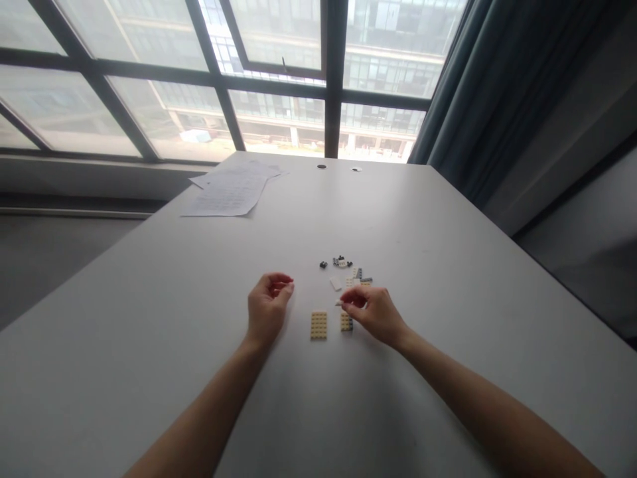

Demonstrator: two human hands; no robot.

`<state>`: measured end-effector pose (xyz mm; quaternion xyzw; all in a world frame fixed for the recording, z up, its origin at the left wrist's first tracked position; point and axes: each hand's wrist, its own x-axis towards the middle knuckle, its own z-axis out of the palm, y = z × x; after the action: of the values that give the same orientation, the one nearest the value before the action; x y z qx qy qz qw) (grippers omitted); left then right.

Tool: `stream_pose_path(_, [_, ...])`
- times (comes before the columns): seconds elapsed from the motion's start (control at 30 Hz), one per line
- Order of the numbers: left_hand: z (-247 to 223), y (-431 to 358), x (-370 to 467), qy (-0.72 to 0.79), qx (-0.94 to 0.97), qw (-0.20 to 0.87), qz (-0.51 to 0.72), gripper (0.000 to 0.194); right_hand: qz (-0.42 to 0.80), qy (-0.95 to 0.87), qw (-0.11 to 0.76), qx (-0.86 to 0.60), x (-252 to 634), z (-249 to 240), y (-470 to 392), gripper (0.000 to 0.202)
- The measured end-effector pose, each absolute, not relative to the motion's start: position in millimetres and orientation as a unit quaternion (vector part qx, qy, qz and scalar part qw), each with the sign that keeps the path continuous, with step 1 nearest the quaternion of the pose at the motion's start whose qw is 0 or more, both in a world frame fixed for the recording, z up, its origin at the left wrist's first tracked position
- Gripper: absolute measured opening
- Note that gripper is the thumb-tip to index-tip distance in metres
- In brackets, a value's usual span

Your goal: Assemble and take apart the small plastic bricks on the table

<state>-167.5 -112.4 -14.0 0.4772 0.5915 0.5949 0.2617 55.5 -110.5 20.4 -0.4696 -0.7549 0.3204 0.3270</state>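
Note:
A tan studded plate [319,326] lies on the white table between my hands. My right hand [373,311] pinches a small white piece [339,303] just above and right of that plate. Beneath its fingers sits a smaller tan and grey block [346,322], partly covered. My left hand [269,302] is held left of the plate, its thumb and fingertips together around something red that is too small to make out. Beyond my right hand are white, grey and tan bricks [357,273], partly hidden by the fingers. A flat white piece [335,283] lies between the hands.
Small black and white parts [341,262] and a black piece [323,265] lie farther back on the table [318,219]. Printed papers [231,192] rest at the back left. Two round inserts are near the far edge, before the windows. A dark curtain hangs at right.

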Motion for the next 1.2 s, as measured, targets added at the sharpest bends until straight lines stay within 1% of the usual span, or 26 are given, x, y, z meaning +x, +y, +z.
stream_pose_path(0.23, [-17.0,-115.9,-164.0,0.593,0.508,0.265,0.565,0.015,0.288,-0.799,0.223,-0.478,23.3,14.3,-83.7,0.008])
stream_pose_path(0.4, [-15.9,-117.1,-163.0,0.597,0.517,0.262,0.555,0.015,0.287,-0.818,0.187,-0.463,16.2,15.1,-79.0,0.011])
stream_pose_path(0.67, [-13.7,-118.3,-162.0,0.599,0.528,0.25,0.547,0.014,0.284,-0.826,0.178,-0.454,14.5,18.0,-81.5,0.01])
stream_pose_path(0.9, [-14.2,-118.9,-161.2,0.6,0.544,0.23,0.54,0.014,0.251,-0.798,0.208,-0.507,40.6,18.4,-59.3,0.022])
stream_pose_path(1.03, [-13.6,-120.2,-158.7,0.599,0.565,0.21,0.528,0.013,0.224,-0.802,0.183,-0.522,55.1,17.1,-51.9,0.03])
stream_pose_path(1.2, [-12.0,-123.2,-155.1,0.595,0.596,0.187,0.506,0.011,0.207,-0.835,0.143,-0.49,51.2,12.9,-52.6,0.041])
